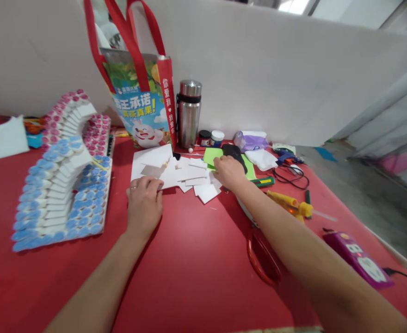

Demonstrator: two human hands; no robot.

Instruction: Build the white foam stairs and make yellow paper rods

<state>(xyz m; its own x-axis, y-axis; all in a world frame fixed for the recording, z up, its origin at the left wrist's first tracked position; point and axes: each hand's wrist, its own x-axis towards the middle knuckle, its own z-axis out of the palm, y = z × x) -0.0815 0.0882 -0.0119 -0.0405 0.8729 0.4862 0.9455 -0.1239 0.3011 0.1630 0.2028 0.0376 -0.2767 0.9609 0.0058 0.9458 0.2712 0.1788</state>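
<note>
A heap of white cut sheets (pixel 175 172) lies on the red table (pixel 196 259). My left hand (pixel 143 203) rests at the heap's near left edge, fingers curled onto a white piece, a ring on one finger. My right hand (pixel 228 172) lies on the right side of the heap, fingers bent down on the white pieces, beside a green sheet (pixel 213 155) and a black object (pixel 234 152). What either hand actually grips is hidden under the fingers.
A blue, pink and white stepped model (pixel 68 171) stands at the left. Behind the heap are a red-handled bag (pixel 139 101), a steel flask (pixel 188 113) and small jars (pixel 211 137). A yellow glue gun (pixel 290 203), red scissors (pixel 259 259) and purple device (pixel 359 259) lie right.
</note>
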